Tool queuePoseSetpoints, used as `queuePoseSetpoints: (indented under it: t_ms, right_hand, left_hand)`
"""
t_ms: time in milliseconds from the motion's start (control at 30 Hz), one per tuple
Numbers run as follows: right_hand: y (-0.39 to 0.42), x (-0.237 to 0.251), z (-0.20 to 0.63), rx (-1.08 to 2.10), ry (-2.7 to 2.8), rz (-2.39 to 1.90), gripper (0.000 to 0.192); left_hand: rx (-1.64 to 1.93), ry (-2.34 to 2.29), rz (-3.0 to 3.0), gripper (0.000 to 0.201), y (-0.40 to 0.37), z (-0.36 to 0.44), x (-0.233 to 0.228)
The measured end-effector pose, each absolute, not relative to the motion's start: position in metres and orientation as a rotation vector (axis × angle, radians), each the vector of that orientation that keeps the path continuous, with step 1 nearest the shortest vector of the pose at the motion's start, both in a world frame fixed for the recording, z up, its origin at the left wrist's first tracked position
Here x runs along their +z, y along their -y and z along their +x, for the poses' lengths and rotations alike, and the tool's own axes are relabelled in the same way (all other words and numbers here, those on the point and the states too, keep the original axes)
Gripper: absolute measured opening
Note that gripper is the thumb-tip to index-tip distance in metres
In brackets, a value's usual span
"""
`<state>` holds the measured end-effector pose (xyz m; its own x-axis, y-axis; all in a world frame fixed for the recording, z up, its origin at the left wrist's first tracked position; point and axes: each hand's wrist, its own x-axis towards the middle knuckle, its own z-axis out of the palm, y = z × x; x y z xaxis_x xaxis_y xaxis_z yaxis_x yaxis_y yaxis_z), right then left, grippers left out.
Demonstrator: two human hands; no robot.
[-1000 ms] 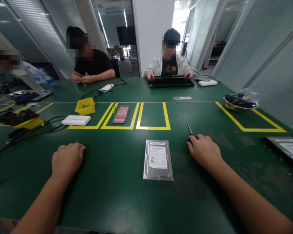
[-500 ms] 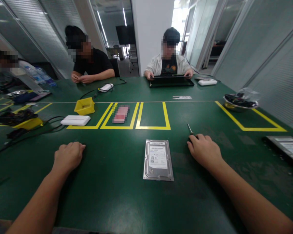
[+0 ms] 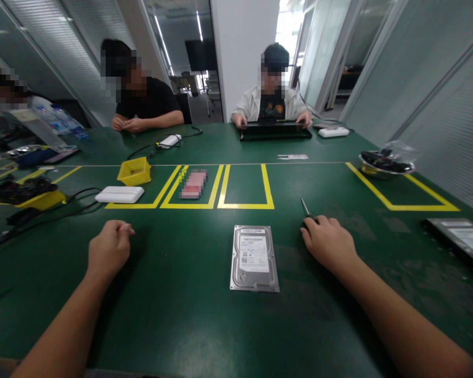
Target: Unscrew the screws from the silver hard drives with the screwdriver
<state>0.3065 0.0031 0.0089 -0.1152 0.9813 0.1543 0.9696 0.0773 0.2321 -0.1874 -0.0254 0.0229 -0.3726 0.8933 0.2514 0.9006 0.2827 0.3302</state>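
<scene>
Near the front edge of the green bench, midway between the two hands, one hard disk drive is laid flat. It is a silver metal slab with rounded corner cut-outs, a white printed label covering most of its top face, and a small round boss below the label. It is touched by neither hand.

The right hand is rested palm down just to the right of the drive, with the fingers curled over the dark handle of a screwdriver; only the thin shaft and tip are seen past the fingertips, pointing toward the far edge. The grip is closed loosely on that handle. The left hand is held well to the left of the drive in a loose fist, with nothing seen in it.

Beyond the drive, three yellow taped boxes are marked side by side on the bench. One yellow bin and one white flat box are placed toward the left. One metal bowl of dark parts is set near the right edge, and one further drive is lain at the right edge. Two other people are seated at the far edge.
</scene>
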Motion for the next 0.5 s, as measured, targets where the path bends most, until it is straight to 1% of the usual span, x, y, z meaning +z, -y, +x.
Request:
queuePoseSetpoints:
  t_ms: [100,200,267,333,433,500]
  right_hand:
    - [-0.003,0.008,0.307,0.424,-2.272,2.064,0.033]
    - [-0.002,0.009,0.307,0.418,-2.272,2.062,0.033]
    - [-0.002,0.01,0.306,0.419,-2.274,2.058,0.033]
    - [-0.001,0.01,0.306,0.425,-2.268,2.06,0.032]
    - [-0.001,0.011,0.305,0.432,-2.257,2.062,0.032]
    - [-0.001,0.01,0.305,0.433,-2.259,2.057,0.032]
  left_hand:
    - [-1.227,2.588,-1.647,0.012,0.023,-0.18,0.02]
    - [-2.057,2.633,-1.562,0.003,0.018,-0.173,0.015]
    - [-2.508,2.577,-1.527,0.005,0.015,-0.169,0.013]
    - [-2.787,2.514,-1.495,0.008,0.013,-0.163,0.015]
    - [-3.082,2.393,-1.523,0.011,0.009,-0.148,0.021]
    - [-3.324,2.243,-1.562,0.009,0.005,-0.133,0.026]
